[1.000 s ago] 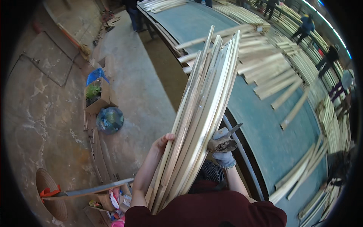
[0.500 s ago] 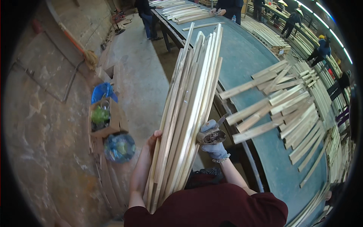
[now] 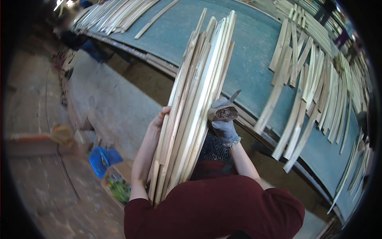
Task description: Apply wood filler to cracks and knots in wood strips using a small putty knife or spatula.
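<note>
A long bundle of pale wooden strips (image 3: 195, 95) leans up in front of my body, its lower ends against my maroon shirt. My bare left hand (image 3: 163, 115) clasps the bundle's left edge, with only some fingers showing. On the other side, my right hand (image 3: 225, 123), in a grey glove, is closed and pressed to the strips. From its top juts a short dark blade (image 3: 234, 96), seemingly a knife. A brown, worn lump (image 3: 223, 114) shows at the thumb side; I cannot tell whether it is handle or glove. The fingers behind the strips are hidden.
A long blue-green table (image 3: 250, 51) runs along ahead and to the right. Loose wooden strips (image 3: 292, 103) lie on it, some overhanging the near edge. More strips (image 3: 119, 16) lie at the far left, near another person (image 3: 75, 40). A blue bag (image 3: 104, 159) and cardboard box (image 3: 121, 169) stand on the left.
My view and body have turned to the right, so the table now crosses in front of me. The bundle stays in both hands, over the table's near edge.
</note>
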The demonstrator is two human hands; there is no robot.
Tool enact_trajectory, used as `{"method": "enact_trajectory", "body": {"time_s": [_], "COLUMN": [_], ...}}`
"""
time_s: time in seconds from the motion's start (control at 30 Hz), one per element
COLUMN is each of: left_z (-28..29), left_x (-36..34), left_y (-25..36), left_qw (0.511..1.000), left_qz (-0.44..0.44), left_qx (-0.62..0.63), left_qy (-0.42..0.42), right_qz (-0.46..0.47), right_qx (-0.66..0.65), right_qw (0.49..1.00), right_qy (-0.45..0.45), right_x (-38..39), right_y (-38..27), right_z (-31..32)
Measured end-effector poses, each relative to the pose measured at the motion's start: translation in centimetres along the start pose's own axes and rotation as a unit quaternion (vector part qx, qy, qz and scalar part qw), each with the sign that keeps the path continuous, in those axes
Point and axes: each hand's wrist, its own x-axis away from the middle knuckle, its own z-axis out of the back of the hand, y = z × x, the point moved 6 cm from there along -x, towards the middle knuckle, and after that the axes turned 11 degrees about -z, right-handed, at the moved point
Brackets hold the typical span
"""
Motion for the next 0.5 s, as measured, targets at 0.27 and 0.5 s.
{"method": "enact_trajectory", "body": {"time_s": [0.27,0.5], "left_z": [8.8,10.0], "left_x": [-13.1,-21.5], "left_y": [14.7,26.9], "left_qw": [0.987,0.922], "left_qz": [0.047,0.185], "left_qx": [-0.121,-0.335], "left_qy": [0.097,0.060], "right_qz": [0.035,0.032], "right_qx": [-0.052,-0.047], "right_qw": [0.989,0.979], "right_qy": [0.131,0.194], "right_x": [-16.3,-27.6], "right_y": [5.7,9.8], "right_z": [5.3,6.5]}}
